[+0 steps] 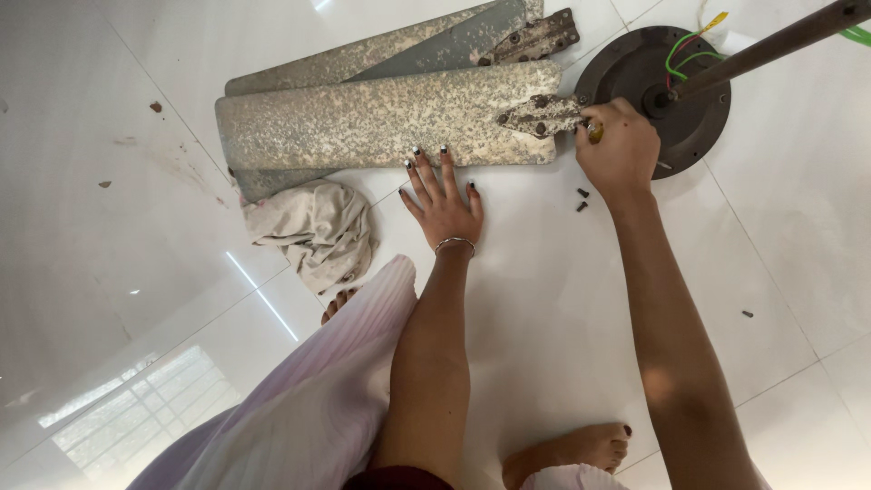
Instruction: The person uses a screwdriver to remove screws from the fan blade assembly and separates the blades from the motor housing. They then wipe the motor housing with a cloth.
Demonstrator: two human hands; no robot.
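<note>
Both arms reach forward and down, nearly straight at the elbow. The left hand (443,201) lies flat, palm down, fingers spread and pointing away from the body, with a thin bangle at the wrist. The right hand (619,147) is curled into a loose fist, knuckles up, fingers closed around something small, its wrist bent slightly inward toward the left.

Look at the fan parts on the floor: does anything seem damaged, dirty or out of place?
Yes. The fan blades are mottled with grime or flaking paint, and their metal brackets look rusty. Loose screws lie scattered on the floor near the right hand, one farther off. Bare wires stick out of the motor housing.
</note>
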